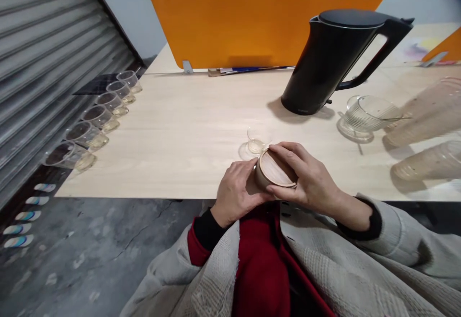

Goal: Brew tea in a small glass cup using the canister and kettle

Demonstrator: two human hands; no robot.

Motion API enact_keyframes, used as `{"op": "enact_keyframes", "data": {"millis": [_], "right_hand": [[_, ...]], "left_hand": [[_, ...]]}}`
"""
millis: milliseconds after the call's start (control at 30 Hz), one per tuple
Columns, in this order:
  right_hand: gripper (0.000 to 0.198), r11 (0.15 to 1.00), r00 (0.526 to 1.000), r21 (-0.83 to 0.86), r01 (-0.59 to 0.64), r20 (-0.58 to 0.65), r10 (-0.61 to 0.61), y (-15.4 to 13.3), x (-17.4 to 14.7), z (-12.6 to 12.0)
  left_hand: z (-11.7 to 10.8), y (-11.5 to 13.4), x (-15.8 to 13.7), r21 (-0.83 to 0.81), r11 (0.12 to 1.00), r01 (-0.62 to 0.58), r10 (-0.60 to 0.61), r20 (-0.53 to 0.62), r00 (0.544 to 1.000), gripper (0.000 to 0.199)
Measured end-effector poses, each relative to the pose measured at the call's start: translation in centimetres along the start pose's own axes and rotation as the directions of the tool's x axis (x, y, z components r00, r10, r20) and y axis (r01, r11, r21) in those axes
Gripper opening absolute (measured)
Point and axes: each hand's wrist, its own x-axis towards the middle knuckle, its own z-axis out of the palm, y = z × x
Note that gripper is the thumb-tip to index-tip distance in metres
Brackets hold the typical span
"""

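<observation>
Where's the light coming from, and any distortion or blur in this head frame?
Head view: the black kettle throws a soft shadow leftward, so the light comes from the right; wide-angle stretch smears the clear plastic cups at the right edge; the round wooden-lidded container is sharp in both hands.

An office: orange desk divider (pixel 252 14) on a pale desk (pixel 187 129)

A black kettle (pixel 333 62) is standing on the pale table (pixel 187 129). Behind it an orange divider (pixel 252 17) is rising; right of it a glass server (pixel 367 115) (ribbed) is sitting; far left, six glass cups (pixel 99 120) are lining the table's edge.
</observation>
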Motion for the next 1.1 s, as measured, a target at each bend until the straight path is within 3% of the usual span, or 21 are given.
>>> {"op": "enact_keyframes", "data": {"millis": [233, 433, 800, 967, 1100], "right_hand": [[0.097, 0.991, 1.0, -0.131, 0.0, -0.005, -0.001, -1.0, 0.0, 0.1], [0.082, 0.982, 0.997, -0.188, -0.03, -0.073, 0.017, -1.7, 0.4, 0.8], [0.07, 0.979, 0.996, -0.202, -0.024, -0.09, 0.006, -2.3, 0.8, 0.5], [0.065, 0.993, 0.993, -0.117, -0.031, -0.117, 0.017, -2.0, 0.9, 0.1], [0.062, 0.997, 0.979, 0.068, 0.024, -0.202, -0.01, -1.8, 1.0, -0.5]], "left_hand": [[1.9, -0.2, 0.2, 0.012, 1.0, 0.012, -0.012, -0.05, 0.999, 0.086], [2.4, -0.2, 0.4, 0.02, 1.0, 0.022, -0.022, -0.029, 0.999, 0.087], [1.9, 0.2, 0.7, 0.036, 0.998, 0.054, -0.053, -0.029, 0.998, 0.085], [2.2, 0.4, 0.9, 0.097, 0.99, 0.099, -0.095, -0.05, 0.994, 0.091], [2.3, 0.3, 0.8, 0.111, 0.99, 0.087, -0.078, -0.089, 0.993, 0.095]]}}
